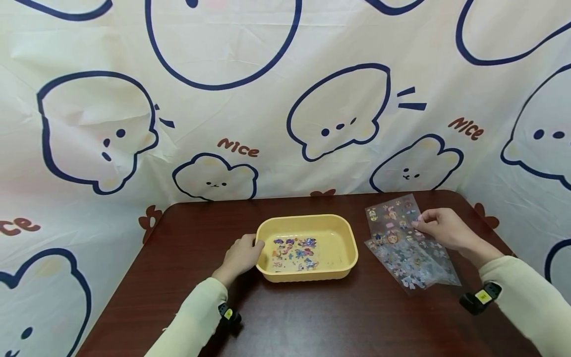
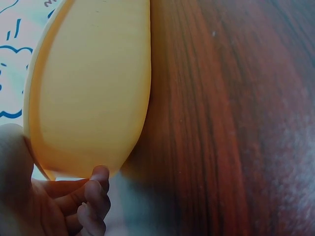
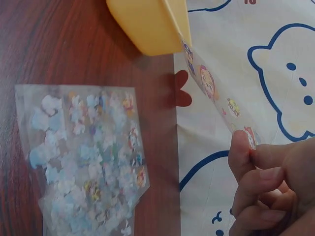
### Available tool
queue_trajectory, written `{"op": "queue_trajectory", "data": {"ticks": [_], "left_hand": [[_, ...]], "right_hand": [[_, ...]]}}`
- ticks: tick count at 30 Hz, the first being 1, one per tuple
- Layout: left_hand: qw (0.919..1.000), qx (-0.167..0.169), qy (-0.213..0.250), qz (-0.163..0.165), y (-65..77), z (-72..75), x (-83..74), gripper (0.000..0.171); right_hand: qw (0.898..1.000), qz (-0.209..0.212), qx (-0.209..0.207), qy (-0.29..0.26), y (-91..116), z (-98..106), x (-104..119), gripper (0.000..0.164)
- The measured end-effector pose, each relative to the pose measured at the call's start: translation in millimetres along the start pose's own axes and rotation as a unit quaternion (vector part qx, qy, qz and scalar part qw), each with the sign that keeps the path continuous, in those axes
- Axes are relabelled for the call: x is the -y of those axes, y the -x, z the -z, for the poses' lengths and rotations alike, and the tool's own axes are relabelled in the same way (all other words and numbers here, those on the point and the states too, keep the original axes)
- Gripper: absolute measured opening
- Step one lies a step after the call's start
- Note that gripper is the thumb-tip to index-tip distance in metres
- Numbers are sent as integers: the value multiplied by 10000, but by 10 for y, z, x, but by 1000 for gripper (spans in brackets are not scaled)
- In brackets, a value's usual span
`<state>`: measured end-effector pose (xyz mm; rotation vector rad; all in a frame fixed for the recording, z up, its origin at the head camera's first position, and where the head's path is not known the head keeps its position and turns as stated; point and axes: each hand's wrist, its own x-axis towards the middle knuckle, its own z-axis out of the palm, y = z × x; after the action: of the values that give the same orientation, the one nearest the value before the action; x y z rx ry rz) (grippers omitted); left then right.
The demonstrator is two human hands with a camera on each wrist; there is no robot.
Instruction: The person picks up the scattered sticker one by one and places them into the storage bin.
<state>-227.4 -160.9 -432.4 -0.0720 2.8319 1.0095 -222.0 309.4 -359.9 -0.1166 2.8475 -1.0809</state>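
A yellow plastic basin stands mid-table, a clear sheet of colourful stickers lying inside it. At the basin's left end my left hand holds the rim; the left wrist view has the thumb on one side of the wall and curled fingers against the other. Right of the basin, my right hand pinches the edge of a transparent sticker sheet between thumb and index finger, lifted and tilted. Beneath it several overlapping clear sticker sheets lie on the table.
The dark brown wooden table has rounded far corners. A pale cloth with cartoon outlines hangs behind it and along both sides. Dark devices are strapped on both wrists.
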Motion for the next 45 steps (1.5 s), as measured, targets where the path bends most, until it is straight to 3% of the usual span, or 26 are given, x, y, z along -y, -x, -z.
{"op": "queue_trajectory", "data": {"ticks": [20,32,45], "left_hand": [[10000,-6,-14,3,-3,7,-4,35],[10000,53,-15,29,-22,0,21,37],[10000,-6,7,-12,-9,0,15,35]], "right_hand": [[9978,244,113,-603,-35,-93,340,27],[9947,490,154,-891,-85,-335,519,20],[9930,462,249,-1061,-126,-559,635,19]]}}
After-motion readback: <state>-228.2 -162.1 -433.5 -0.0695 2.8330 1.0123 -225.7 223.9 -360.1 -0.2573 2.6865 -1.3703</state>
